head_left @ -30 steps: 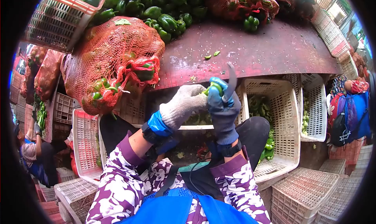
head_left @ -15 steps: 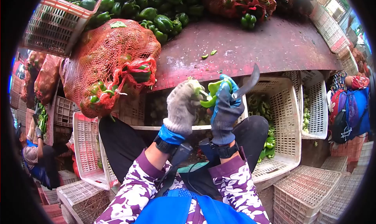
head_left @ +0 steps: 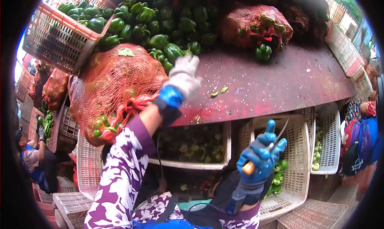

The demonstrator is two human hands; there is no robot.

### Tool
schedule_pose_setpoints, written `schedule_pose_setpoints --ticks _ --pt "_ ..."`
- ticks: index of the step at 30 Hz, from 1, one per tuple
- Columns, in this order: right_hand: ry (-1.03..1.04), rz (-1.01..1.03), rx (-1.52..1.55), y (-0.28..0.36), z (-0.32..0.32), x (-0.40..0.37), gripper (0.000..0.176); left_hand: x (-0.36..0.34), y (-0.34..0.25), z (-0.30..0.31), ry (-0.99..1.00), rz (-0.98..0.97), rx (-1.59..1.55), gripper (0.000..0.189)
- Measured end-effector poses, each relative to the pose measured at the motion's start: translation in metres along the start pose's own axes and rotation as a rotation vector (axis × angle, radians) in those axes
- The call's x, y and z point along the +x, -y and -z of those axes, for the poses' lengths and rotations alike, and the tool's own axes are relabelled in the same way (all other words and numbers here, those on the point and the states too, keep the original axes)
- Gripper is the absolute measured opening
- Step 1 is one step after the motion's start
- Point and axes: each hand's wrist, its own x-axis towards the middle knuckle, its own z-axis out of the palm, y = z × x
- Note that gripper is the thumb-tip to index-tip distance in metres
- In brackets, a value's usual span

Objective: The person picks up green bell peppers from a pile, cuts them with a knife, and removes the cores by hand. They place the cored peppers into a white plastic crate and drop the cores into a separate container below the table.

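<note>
My left hand (head_left: 185, 75), in a whitish work glove, reaches over the red table (head_left: 248, 81) to the edge of a pile of green peppers (head_left: 188, 25). It is blurred, and whether its fingers touch a pepper cannot be made out. My right hand (head_left: 256, 157), in a blue glove, is wrapped round the wooden handle of a curved knife (head_left: 249, 168), blade pointing up and to the right. It is above a white crate (head_left: 298, 165) with green peppers inside. Two small green scraps (head_left: 219, 92) lie on the table.
A full red net sack (head_left: 120, 81) lies at the left of the table, below a crate of peppers (head_left: 60, 37). Another sack (head_left: 256, 25) sits at the back. A crate of pale scraps (head_left: 192, 145) is under the table edge. A co-worker (head_left: 34, 157) is at far left.
My left hand has moved up and forward to the pepper pile. My right hand has moved right and down, still with the knife; the cut green pepper is no longer in it. The view has shifted.
</note>
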Motion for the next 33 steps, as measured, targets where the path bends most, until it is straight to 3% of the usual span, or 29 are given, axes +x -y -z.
schedule_pose_setpoints --ticks 3,5,7,10,13,15,18,19,20,21,23,25,27,29,31,33 --pt "-0.231 0.040 -0.146 -0.002 -0.005 0.002 0.066 0.064 0.029 -0.004 0.107 -0.014 0.441 0.087" --pt "-0.422 0.097 -0.253 -0.002 -0.007 0.004 0.068 0.082 0.046 -0.003 0.201 0.145 0.336 0.089" --pt "-0.464 0.090 -0.297 0.000 -0.007 0.008 0.067 0.100 0.057 -0.016 0.283 0.205 0.446 0.083" --pt "-0.472 0.082 -0.343 -0.001 -0.009 0.010 0.059 0.113 0.082 -0.031 0.174 0.114 0.422 0.056" --pt "-0.505 0.068 -0.372 -0.003 -0.013 0.012 0.056 0.107 0.078 -0.011 0.160 0.146 0.257 0.048" --pt "-0.540 0.065 -0.409 -0.004 -0.008 0.010 0.059 0.102 0.078 -0.011 -0.038 0.109 0.189 0.047" --pt "-0.542 0.051 -0.496 -0.009 -0.004 0.013 0.054 0.087 0.071 0.001 -0.069 0.320 -0.392 0.046" --pt "-0.553 0.037 -0.511 -0.011 -0.001 0.013 0.053 0.082 0.080 -0.006 -0.148 0.244 -0.452 0.044" --pt "-0.484 0.022 -0.572 -0.011 0.007 0.013 0.051 0.075 0.077 -0.004 -0.142 0.273 -0.584 0.042" --pt "-0.565 0.021 -0.636 -0.016 0.011 0.014 0.047 0.065 0.073 -0.005 -0.136 0.303 -0.720 0.041" --pt "-0.706 -0.034 -0.772 -0.024 0.011 0.019 0.043 0.035 0.050 -0.002 -0.050 0.246 -1.474 0.045" --pt "-0.628 -0.087 -0.802 -0.027 0.020 0.017 0.049 -0.004 0.020 0.018 0.037 0.225 -1.535 0.051" --pt "-0.665 -0.051 -0.966 -0.040 0.022 0.020 0.052 -0.045 -0.017 0.025 -0.006 0.105 -1.602 0.048" --pt "-0.675 0.018 -1.014 -0.048 0.036 0.021 0.053 -0.091 -0.051 0.037 0.020 0.096 -1.462 0.057" --pt "-0.713 -0.019 -1.164 -0.053 0.039 0.023 0.051 -0.123 -0.063 0.029 -0.221 -0.321 -0.872 0.060" --pt "-0.479 -0.076 -1.039 -0.045 0.046 0.015 0.045 -0.149 -0.076 0.034 -0.182 -0.479 -0.690 0.059"
